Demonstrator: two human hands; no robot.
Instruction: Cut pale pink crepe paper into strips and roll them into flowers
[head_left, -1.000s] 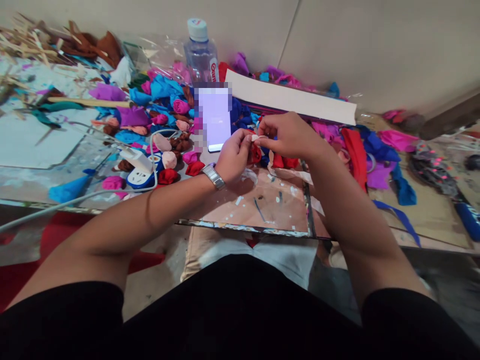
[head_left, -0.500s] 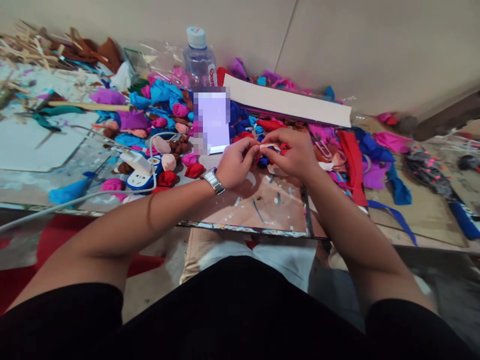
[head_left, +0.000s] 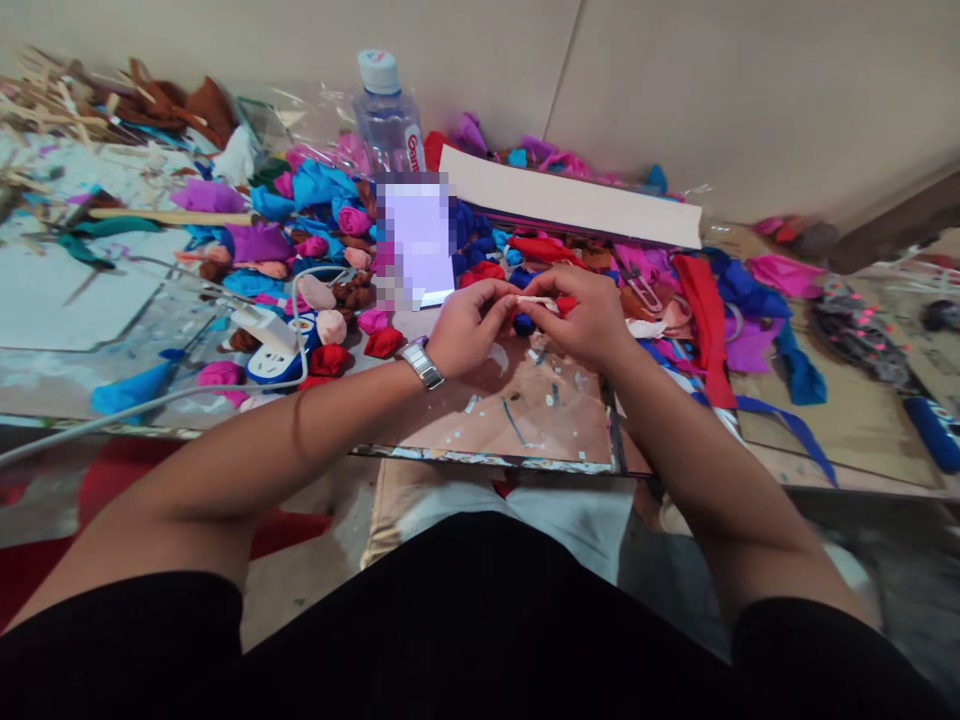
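Observation:
My left hand (head_left: 466,328), with a metal watch (head_left: 422,363) on its wrist, pinches one end of a small pale peach strip (head_left: 537,300). My right hand (head_left: 586,312) has its thumb and fingers closed on the strip's other side, so the fingertips of both hands nearly meet. The strip looks like cloth or crepe paper; part of it is hidden by the fingers. Red rolled rosettes (head_left: 384,343) lie left of my hands, beside the watch. Just beyond my left hand a phone with a lit screen (head_left: 420,245) leans upright.
A clear bottle (head_left: 388,125) and a long white card strip (head_left: 570,198) stand at the back. Left are a power adapter (head_left: 281,358) with a cable, green-handled pliers (head_left: 86,250) and colourful rosettes. On the right lie a red strip (head_left: 705,325) and scissors (head_left: 641,288).
The peach strip now shows straighter and flatter between my fingertips. Both hands stay close together in nearly the same place; the view has shifted slightly.

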